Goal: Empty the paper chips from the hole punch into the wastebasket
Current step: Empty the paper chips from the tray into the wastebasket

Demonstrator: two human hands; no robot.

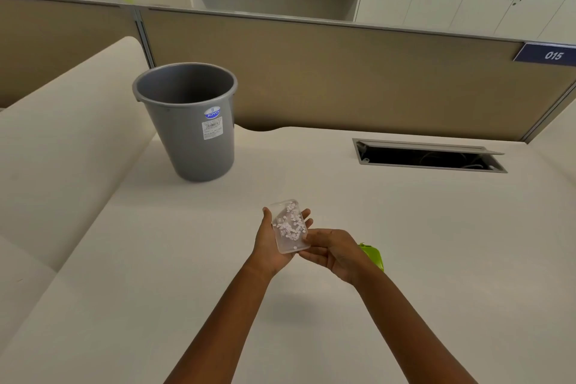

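A clear plastic chip tray [290, 227] holding several white paper chips lies in my left hand [269, 246], which cups it from below and the left. My right hand [333, 251] touches the tray's near right corner with its fingertips. The green hole punch [373, 254] lies on the desk just behind my right wrist, mostly hidden. The grey wastebasket [190, 140] stands upright on the desk at the far left, well apart from both hands; its inside looks bare.
The white desk [405, 259] stretches around my hands. An open cable hatch [427, 157] sits at the far right. A tan partition [343, 72] runs along the back, and a lower cream ledge [62, 150] lies to the left.
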